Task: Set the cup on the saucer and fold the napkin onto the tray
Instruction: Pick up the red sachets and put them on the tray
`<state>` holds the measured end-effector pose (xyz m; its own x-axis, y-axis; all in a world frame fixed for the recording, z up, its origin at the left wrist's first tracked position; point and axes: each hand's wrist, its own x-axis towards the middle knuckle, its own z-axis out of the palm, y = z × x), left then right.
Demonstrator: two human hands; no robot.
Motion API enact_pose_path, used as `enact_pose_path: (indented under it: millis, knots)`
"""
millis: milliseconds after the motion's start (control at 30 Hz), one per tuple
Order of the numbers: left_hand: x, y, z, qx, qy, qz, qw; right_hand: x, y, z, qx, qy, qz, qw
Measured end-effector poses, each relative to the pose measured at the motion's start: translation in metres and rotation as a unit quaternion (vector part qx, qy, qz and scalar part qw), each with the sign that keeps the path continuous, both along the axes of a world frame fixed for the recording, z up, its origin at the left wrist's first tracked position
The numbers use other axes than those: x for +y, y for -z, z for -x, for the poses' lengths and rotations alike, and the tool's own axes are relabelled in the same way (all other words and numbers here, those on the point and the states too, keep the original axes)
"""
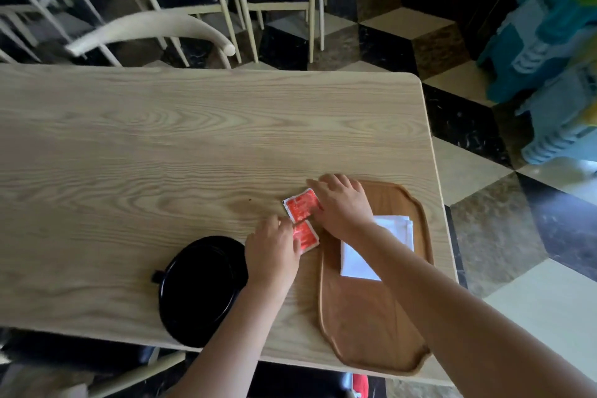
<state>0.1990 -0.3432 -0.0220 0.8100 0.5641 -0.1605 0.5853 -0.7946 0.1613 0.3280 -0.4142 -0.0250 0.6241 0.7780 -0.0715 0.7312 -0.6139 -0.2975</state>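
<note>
A black round saucer [200,287] lies near the table's front edge, with a small black handle [157,275] poking out at its left; I cannot tell the cup apart from the saucer. A white folded napkin [358,263] lies on the brown wooden tray [365,326], partly under my right forearm. Two red sachets lie between saucer and tray. My left hand [273,252] pinches the nearer red sachet [307,236]. My right hand [342,203] lies palm down, fingers apart, against the right edge of the farther red sachet [302,205].
The pale wooden table [161,145] stretches left and back. The tray overhangs the table's front edge. Cream chairs [151,32] with dark seats stand behind the table, and a blue and green plastic thing [549,52] stands on the tiled floor to the right.
</note>
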Motion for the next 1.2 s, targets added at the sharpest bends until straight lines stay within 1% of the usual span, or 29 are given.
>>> enact_pose_path:
  millis: [67,133,233,300,367,433,500,533,600,667,700,733,767,800,833,867,933,1033,1100,1200]
  knots:
    - [0.000,0.000,-0.001,-0.002,0.002,0.003,1.000,0.013,0.006,0.000,-0.005,-0.015,0.054,0.998]
    - [0.003,-0.001,-0.003,-0.009,-0.012,0.015,1.000,0.020,0.004,0.000,-0.027,-0.003,0.062,0.998]
    - [0.006,-0.001,-0.003,0.007,-0.025,0.032,0.999,0.024,-0.001,0.000,-0.016,0.012,0.072,0.997]
    - [0.005,-0.004,-0.002,-0.009,-0.042,0.063,0.997,0.020,-0.005,-0.001,0.015,0.037,0.037,0.999]
    - [0.007,-0.010,0.001,-0.067,-0.091,0.153,0.982,0.013,-0.016,-0.001,0.099,0.084,-0.046,0.990]
    - [0.013,-0.020,0.006,-0.122,-0.132,0.265,0.947,0.003,-0.034,-0.003,0.208,0.149,-0.128,0.958]
    - [0.018,-0.035,0.011,-0.183,-0.177,0.349,0.902,-0.011,-0.052,-0.005,0.280,0.203,-0.195,0.918]
    - [0.019,-0.045,0.013,-0.214,-0.209,0.395,0.868,-0.019,-0.062,-0.004,0.320,0.226,-0.226,0.892]
    - [0.015,-0.066,0.016,-0.260,-0.259,0.482,0.796,-0.035,-0.086,0.004,0.402,0.265,-0.293,0.826]
    - [0.005,-0.088,0.018,-0.298,-0.294,0.546,0.726,-0.050,-0.112,0.019,0.474,0.285,-0.356,0.753]
    - [-0.002,-0.099,0.019,-0.319,-0.305,0.568,0.694,-0.055,-0.125,0.028,0.500,0.288,-0.379,0.724]
    - [-0.010,-0.111,0.019,-0.337,-0.313,0.585,0.668,-0.059,-0.137,0.038,0.518,0.286,-0.395,0.703]
    - [-0.019,-0.122,0.019,-0.355,-0.313,0.600,0.645,-0.062,-0.146,0.047,0.522,0.287,-0.406,0.693]
    - [-0.028,-0.133,0.019,-0.371,-0.308,0.610,0.629,-0.062,-0.155,0.055,0.516,0.292,-0.414,0.691]
    - [-0.036,-0.142,0.019,-0.387,-0.298,0.616,0.618,-0.061,-0.161,0.062,0.493,0.299,-0.415,0.704]
    - [-0.044,-0.151,0.019,-0.402,-0.285,0.618,0.613,-0.060,-0.165,0.067,0.460,0.302,-0.414,0.725]
    - [-0.056,-0.163,0.020,-0.430,-0.261,0.607,0.615,-0.058,-0.176,0.076,0.401,0.295,-0.408,0.765]
    - [-0.062,-0.176,0.022,-0.454,-0.264,0.579,0.623,-0.064,-0.187,0.083,0.379,0.271,-0.397,0.791]
    - [-0.062,-0.182,0.024,-0.456,-0.259,0.580,0.623,-0.071,-0.194,0.084,0.384,0.250,-0.394,0.797]
    - [-0.060,-0.190,0.027,-0.447,-0.230,0.631,0.591,-0.082,-0.199,0.082,0.407,0.218,-0.410,0.786]
